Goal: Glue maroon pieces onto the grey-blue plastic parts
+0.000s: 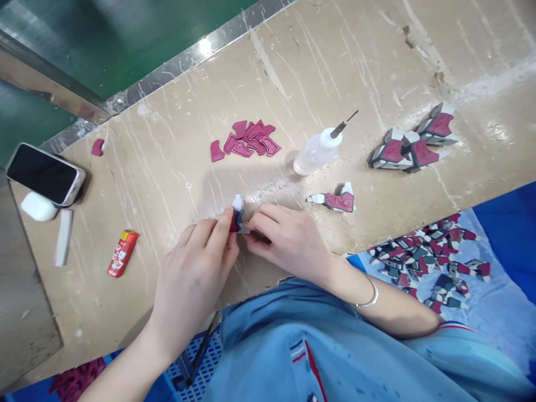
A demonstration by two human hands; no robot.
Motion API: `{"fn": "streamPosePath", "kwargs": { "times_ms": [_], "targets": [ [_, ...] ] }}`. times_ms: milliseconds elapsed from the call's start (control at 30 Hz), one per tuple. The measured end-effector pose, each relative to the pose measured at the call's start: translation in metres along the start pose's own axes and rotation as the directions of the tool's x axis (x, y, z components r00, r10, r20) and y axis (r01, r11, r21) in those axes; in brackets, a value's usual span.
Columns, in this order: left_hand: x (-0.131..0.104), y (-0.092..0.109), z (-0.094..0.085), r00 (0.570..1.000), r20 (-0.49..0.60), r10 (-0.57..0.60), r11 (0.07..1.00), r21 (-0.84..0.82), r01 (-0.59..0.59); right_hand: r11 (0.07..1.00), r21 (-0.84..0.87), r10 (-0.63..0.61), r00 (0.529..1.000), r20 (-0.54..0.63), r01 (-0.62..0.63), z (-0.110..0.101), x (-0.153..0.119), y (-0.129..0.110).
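In the left hand point(196, 255), a small piece point(238, 218) sits half-hidden.

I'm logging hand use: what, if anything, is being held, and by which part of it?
A small, angular maroon, dark grey and white piece: left hand holds its maroon side; right hand touches its pale end.

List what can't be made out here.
Head view throughout:
- Held part: maroon face, partly covered by the left hand.
- Right hand: its grip, hidden behind its own curled fingers.
- Maroon pile at lower left: extent, cut off by the bottom edge.
- Small red item: white lettering, too small and blurred.
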State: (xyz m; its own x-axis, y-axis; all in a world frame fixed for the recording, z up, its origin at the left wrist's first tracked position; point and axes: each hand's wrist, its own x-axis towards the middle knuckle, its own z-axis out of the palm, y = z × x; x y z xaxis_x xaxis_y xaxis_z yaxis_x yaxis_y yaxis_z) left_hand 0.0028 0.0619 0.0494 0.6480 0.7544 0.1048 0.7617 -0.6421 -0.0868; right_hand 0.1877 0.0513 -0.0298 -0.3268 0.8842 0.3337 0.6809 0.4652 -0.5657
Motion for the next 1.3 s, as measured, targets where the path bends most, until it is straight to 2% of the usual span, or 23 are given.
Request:
{"fn": "streamPosePath", "kwargs": {
  "times_ms": [533,733,967,1300],
  "targets": [
    [0.001,0.005,0.004,0.999,-0.034,-0.008,1.0,0.016,0.008,1.0,-0.009,-0.024,0.997,-0.068,0.024,0.0,0.001,-0.001],
    [-0.001,0.004,0.007,0.998,-0.063,-0.02,1.0,-0.013,0.019,1.0,0.0,-0.027,0.997,-0.078,0.027,-0.001,0.001,0.0],
    [-0.002,0.005,0.01,0.998,-0.041,-0.046,0.996,-0.074,0.043,0.999,-0.019,-0.033,0.995,-0.096,0.031,-0.001,0.001,0.0],
    [-0.005,0.005,0.017,0.994,-0.098,-0.043,0.999,-0.034,0.04,1.0,-0.009,0.001,0.998,-0.059,-0.001,0.001,0.001,-0.001]
  ]
}}
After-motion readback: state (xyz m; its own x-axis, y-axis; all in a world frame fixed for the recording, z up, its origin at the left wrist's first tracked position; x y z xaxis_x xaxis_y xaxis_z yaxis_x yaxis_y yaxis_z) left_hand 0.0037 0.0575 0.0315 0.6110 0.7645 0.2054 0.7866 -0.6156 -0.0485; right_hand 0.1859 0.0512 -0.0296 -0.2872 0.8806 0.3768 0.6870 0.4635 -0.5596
